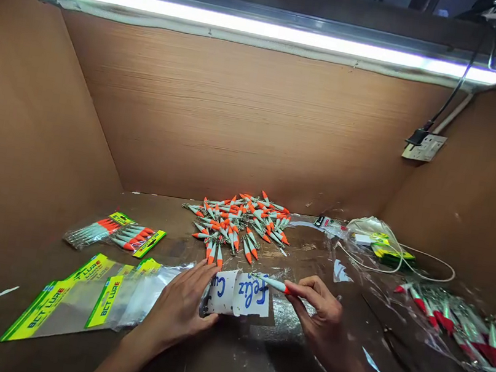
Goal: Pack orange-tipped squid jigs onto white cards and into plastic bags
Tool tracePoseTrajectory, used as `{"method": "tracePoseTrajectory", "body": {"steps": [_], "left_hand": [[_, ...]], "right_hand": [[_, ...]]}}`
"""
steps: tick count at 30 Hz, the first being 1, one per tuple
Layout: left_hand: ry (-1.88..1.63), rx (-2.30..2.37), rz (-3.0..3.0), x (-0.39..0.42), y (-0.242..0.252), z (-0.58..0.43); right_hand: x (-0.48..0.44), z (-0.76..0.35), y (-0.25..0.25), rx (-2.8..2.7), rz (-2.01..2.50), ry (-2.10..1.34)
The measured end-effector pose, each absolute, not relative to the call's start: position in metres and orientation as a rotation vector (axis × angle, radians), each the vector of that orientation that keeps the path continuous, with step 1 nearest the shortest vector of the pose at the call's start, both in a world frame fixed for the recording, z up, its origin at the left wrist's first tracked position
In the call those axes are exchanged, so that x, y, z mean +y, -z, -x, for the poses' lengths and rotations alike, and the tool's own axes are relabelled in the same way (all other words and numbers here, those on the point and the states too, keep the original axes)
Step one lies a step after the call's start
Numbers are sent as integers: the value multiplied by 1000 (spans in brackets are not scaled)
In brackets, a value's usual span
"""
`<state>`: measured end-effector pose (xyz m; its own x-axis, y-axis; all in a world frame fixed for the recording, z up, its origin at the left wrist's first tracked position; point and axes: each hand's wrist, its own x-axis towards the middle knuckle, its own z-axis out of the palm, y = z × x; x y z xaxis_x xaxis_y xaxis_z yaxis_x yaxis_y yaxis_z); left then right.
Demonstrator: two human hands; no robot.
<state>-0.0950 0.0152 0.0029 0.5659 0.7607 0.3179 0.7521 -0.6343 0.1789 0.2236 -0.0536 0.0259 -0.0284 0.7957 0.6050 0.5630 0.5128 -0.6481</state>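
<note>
My left hand (pixel 184 298) grips the left end of a white card (pixel 252 298) with blue handwriting, its thumb along the lower edge and its fingers over the top; the card seems bent or in two panels. My right hand (pixel 320 312) pinches a fishing lure (pixel 274 284) by its orange tip. The lure's pale body points left, across the card's upper edge. Behind both hands lies a heap of similar orange-and-white lures (pixel 236 218), several with small metal fittings.
Clear bags with BCT LURE headers (pixel 107 299) lie at left, below packed lures (pixel 101 229). At right are red-and-white lures (pixel 446 321), dark pliers (pixel 392 344) and a white cable (pixel 425 276). Wooden walls enclose the bench; a tube light (pixel 262 28) hangs above.
</note>
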Motion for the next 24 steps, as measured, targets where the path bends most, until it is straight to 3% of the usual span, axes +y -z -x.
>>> {"method": "tracePoseTrajectory", "body": {"steps": [8,12,16,24], "left_hand": [[-551,1347,-2743,8,-8,89],[-543,1282,-2687,-1,-13,78],[-524,1250,-2646,-7,-8,71],[-543,1221,-2608,-6,-6,73]], "right_hand": [[-53,-234,-25,-1940,1302,-156],[-49,-230,-16,-2122,1433,-270],[-46,-206,-5,-2161,1409,-474],[-46,-192,-3,-2348,1263,-387]]}}
